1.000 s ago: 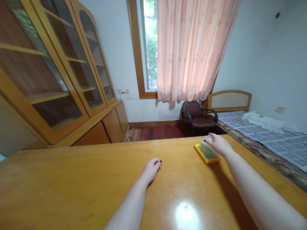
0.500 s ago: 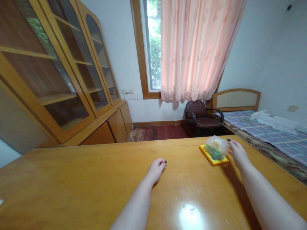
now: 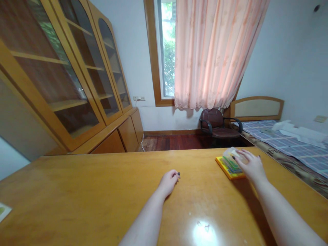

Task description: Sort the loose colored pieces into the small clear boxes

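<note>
My left hand [image 3: 169, 182] rests on the wooden tabletop with its fingers curled closed; nothing shows in them. At the right, my right hand [image 3: 250, 166] reaches over a clear plastic box [image 3: 229, 152], its thumb at the front and its fingers bent over the top. Green and yellow pieces show inside or through the box, too small to name. Beneath it lies a flat yellow case or board [image 3: 224, 169], partly covered by the box and the hand.
The wooden table [image 3: 102, 191] spreads in front of me. A white card [image 3: 4, 212] lies at its left edge. Beyond stand a glass-door cabinet [image 3: 102, 85], a brown armchair [image 3: 216, 124] and a bed [image 3: 282, 136] on the right. A pink curtain [image 3: 212, 54] hangs by the window.
My right hand has moved from the right side of the clear box to over its top. My left hand stays in place. The view has shifted slightly.
</note>
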A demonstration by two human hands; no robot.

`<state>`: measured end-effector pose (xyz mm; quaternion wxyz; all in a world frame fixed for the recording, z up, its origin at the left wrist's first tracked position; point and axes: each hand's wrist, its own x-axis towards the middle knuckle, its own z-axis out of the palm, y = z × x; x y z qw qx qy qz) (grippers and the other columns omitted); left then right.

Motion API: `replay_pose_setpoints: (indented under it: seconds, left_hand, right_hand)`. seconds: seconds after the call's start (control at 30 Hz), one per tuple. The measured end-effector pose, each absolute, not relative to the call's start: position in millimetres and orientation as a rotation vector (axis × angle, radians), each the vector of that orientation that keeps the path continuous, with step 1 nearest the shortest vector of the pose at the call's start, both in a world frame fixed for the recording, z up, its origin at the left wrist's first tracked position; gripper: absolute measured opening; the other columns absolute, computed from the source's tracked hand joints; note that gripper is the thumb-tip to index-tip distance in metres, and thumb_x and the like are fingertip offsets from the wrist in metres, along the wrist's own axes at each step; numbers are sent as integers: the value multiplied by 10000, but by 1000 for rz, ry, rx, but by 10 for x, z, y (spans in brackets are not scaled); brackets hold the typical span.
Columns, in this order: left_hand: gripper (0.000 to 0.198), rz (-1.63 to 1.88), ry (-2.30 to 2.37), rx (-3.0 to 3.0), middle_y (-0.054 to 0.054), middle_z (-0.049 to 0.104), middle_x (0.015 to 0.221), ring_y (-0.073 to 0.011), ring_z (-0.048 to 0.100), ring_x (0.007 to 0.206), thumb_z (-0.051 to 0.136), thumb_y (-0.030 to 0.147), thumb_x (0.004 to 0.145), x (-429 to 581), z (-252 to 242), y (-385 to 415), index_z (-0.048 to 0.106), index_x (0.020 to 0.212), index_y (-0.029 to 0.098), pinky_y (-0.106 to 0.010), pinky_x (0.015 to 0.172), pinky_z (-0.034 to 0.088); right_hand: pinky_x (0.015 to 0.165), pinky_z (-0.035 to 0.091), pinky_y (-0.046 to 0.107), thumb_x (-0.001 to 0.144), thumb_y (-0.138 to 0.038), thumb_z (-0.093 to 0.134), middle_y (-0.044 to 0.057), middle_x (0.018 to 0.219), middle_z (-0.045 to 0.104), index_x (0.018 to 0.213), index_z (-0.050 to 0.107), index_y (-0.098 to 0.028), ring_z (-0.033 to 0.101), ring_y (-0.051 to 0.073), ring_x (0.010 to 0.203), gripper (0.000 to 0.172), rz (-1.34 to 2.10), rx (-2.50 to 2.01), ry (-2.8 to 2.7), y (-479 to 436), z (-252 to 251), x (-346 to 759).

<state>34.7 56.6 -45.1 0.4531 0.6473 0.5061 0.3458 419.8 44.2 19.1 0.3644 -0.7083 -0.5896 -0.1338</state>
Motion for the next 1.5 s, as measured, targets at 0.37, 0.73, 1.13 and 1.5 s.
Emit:
replay_pose_setpoints:
  seconds: [0.37,0.73,1.13,1.5]
  left_hand:
    - [287,917,1180,1474,12,521,650,-86,421,541,421,412,799,372,-445,559,555,818,159,-195,504,309]
    - [341,1057,1128,1535,-72,585,1126,-197,508,1036,438,417,826,370,-468,546,540,1066,198,-298,855,393]
    - [600,1226,1014,1229,-130,600,1069,-225,574,979,662,490,637,453,-392,554,482,1091,141,-344,871,429]
    - [443,1172,1090,1283,-107,656,980,-232,592,937,597,482,691,467,-287,480,591,963,133,-361,874,427]
  right_hand:
    - [931,386,420,755,-446,516,113,1119,589,1095,545,-195,532,253,1048,423,10,-1466,-1456,285,548,3135]
    - [938,410,400,784,-321,503,93,1098,610,1007,623,-209,548,228,1049,277,639,-1193,-1646,362,-264,1897]
    - [866,425,357,802,-398,518,110,1097,611,1149,557,-175,567,222,985,414,794,-1227,-1801,286,-198,1907]
    - [803,406,283,902,-432,316,76,1029,643,1073,594,-213,577,190,934,393,669,-1293,-1930,210,-39,1915]
